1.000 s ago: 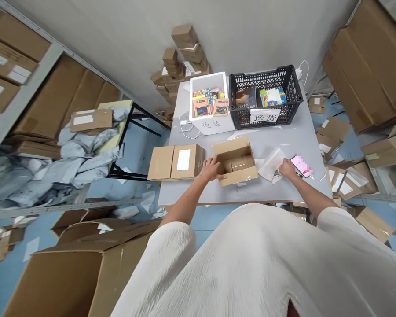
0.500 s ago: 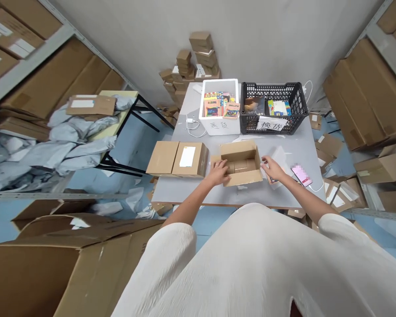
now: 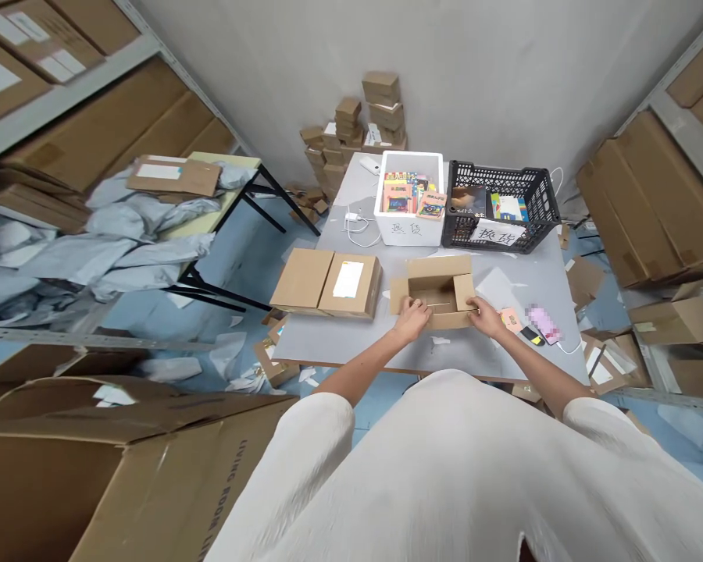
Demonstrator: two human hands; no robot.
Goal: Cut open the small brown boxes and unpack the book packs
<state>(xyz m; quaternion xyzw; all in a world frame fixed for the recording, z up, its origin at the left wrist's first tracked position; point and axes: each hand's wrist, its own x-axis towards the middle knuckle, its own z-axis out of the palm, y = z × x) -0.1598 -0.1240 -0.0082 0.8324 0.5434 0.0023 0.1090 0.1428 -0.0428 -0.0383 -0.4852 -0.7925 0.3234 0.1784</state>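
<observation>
An open cardboard box [image 3: 450,321] stands on the grey table in front of me, its flaps raised or spread and its inside showing bare cardboard. My left hand [image 3: 415,318] is closed over the front left corner, fingers reaching over the rim. At the front right corner, my right hand [image 3: 485,316] pinches the cardboard edge, thumb and fingers together. Just right of that hand lie a small pink booklet [image 3: 510,320] and a black and yellow item [image 3: 532,336]. A phone [image 3: 544,324] with a cable is beside them.
Left of the open box sits a closed carton [image 3: 305,281] with a white label. Behind are a white foam bin [image 3: 413,234] of books and a black crate [image 3: 504,243]. Grey mailing bags [image 3: 117,254] cover a side table; a large carton [image 3: 169,484] stands at lower left.
My left hand has gone from the box's left flap to its front left corner. My right hand now grips the front right corner, and the right flap shows. The camera view has shifted.
</observation>
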